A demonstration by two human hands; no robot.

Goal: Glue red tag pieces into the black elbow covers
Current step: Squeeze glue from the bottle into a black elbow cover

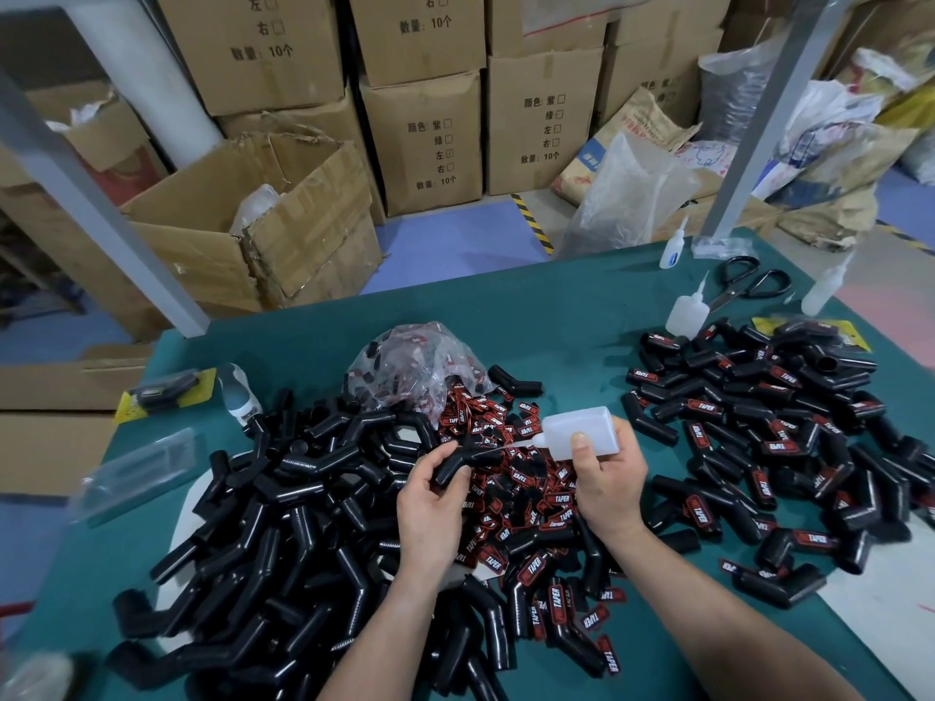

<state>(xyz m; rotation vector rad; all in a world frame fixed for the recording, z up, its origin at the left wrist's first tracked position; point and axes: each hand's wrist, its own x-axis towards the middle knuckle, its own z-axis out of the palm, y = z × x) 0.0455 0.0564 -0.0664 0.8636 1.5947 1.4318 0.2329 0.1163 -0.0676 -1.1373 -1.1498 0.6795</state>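
1. At the far left of the green surface [582, 316], a yellow-backed retail card [164, 392] lies with one black cover packed on it.
2. Right of the card, a large loose pile of plain black elbow covers [283, 523] fills the left half of the surface and reaches the near edge.
3. The left hand [430, 513] is raised above the inner edge of that pile. Its fingers [439, 456] curl over the top of a single black elbow cover [458, 465] and the thumb presses from below, so the bent piece is pinched at its lower leg. Its upper leg sticks out to the right, past the fingertips.
4. Behind the hands, a crumpled clear bag [415, 366] spills red tag pieces [526, 493] into a heap in the centre, between the two wrists.
5. The right hand [609, 488] grips a white squeeze glue bottle [582, 430], with the fingers wrapped round its body and the thumb on the near face. The thin nozzle points left at the free end of the held cover. Whether the tip touches it cannot be told.
6. Further right lies a second pile of black covers with red tags fitted [769, 437].
7. Beyond that pile stand a spare glue bottle [683, 316] and black-handled scissors [749, 285].
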